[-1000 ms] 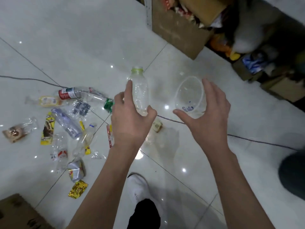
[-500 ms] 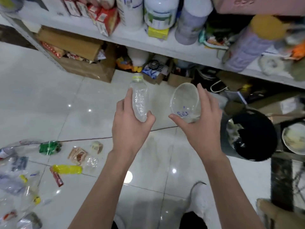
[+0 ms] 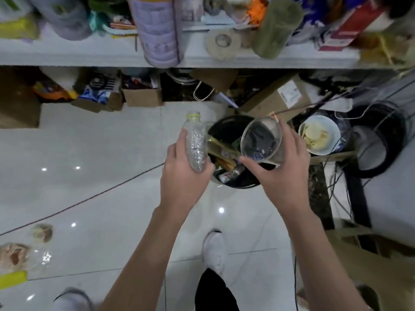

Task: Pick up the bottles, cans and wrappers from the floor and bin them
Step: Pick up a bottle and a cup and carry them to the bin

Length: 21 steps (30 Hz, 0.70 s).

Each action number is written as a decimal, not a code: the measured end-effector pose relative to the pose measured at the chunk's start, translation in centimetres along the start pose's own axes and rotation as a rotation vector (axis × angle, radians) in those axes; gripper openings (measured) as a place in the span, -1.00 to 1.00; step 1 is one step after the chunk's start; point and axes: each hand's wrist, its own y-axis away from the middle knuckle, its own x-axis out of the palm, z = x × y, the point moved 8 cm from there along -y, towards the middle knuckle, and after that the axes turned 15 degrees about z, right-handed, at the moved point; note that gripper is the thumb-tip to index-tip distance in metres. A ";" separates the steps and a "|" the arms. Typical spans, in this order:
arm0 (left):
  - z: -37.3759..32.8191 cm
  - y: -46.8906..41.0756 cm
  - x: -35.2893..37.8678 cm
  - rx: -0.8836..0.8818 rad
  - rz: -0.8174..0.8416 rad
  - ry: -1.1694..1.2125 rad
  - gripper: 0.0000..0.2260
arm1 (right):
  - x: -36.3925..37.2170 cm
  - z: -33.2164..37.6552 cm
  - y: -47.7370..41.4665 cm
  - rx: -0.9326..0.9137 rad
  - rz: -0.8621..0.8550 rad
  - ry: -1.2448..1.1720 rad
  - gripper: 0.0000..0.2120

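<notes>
My left hand (image 3: 184,176) grips a clear plastic bottle (image 3: 196,142) with a pale green neck ring, held upright at the left rim of the black bin (image 3: 238,184). My right hand (image 3: 283,169) holds a clear plastic cup (image 3: 260,140), tilted with its mouth toward me, right above the bin's opening. Inside the bin lie several wrappers and bottles. At the far left of the floor lie a few wrappers (image 3: 13,254) and a yellow piece of litter (image 3: 12,279).
A cluttered shelf (image 3: 94,56) runs across the top, with cardboard boxes (image 3: 142,97) beneath it. A white bowl with food scraps (image 3: 321,135) sits right of the bin, beside black cables and a ring. A thin cable (image 3: 89,198) crosses the tiled floor. My white shoe (image 3: 214,250) stands below.
I have turned right and stepped to the bin. Both hands, still holding the bottle and the cup, now hang over the bin's opening; the litter pile has slid to the left edge.
</notes>
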 end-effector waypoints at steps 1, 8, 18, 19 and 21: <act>-0.4 -0.5 1.5 -0.002 0.021 0.002 -0.27 | -0.5 -1.5 -0.1 0.011 -0.011 -0.008 -0.02; -1.2 -3.7 9.0 -0.022 0.112 -0.064 -0.27 | 0.1 -8.5 -1.5 0.100 0.003 -0.077 -0.02; 1.3 -8.4 10.8 0.015 0.050 -0.081 -0.41 | 4.7 -12.3 -5.8 0.121 0.074 -0.126 0.00; 1.6 -8.7 10.5 0.008 0.033 -0.080 -0.43 | 5.1 -12.3 -6.3 0.120 0.080 -0.132 0.01; 2.4 -9.2 10.0 -0.018 0.021 -0.086 -0.48 | 5.8 -12.4 -7.2 0.117 0.096 -0.156 0.05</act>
